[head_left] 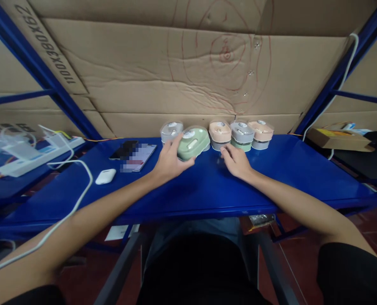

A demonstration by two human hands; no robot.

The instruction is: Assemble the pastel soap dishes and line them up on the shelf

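My left hand grips a pale green oval box with a clear lid by its left side, thumb along the near edge. The box is tilted toward me, and part of another box shows behind its right end. My right hand has its fingers curled in, close in front of a peach box stacked on a grey one. Whatever its fingers may hold is hidden. Right of that stand a grey box over a green one and another peach-over-grey stack. A grey box stands behind my left hand.
On the blue table at left lie two phones and a white earbud case. A white cable crosses over my left forearm. A power strip lies further left. Cardboard walls the back; blue posts stand at both sides.
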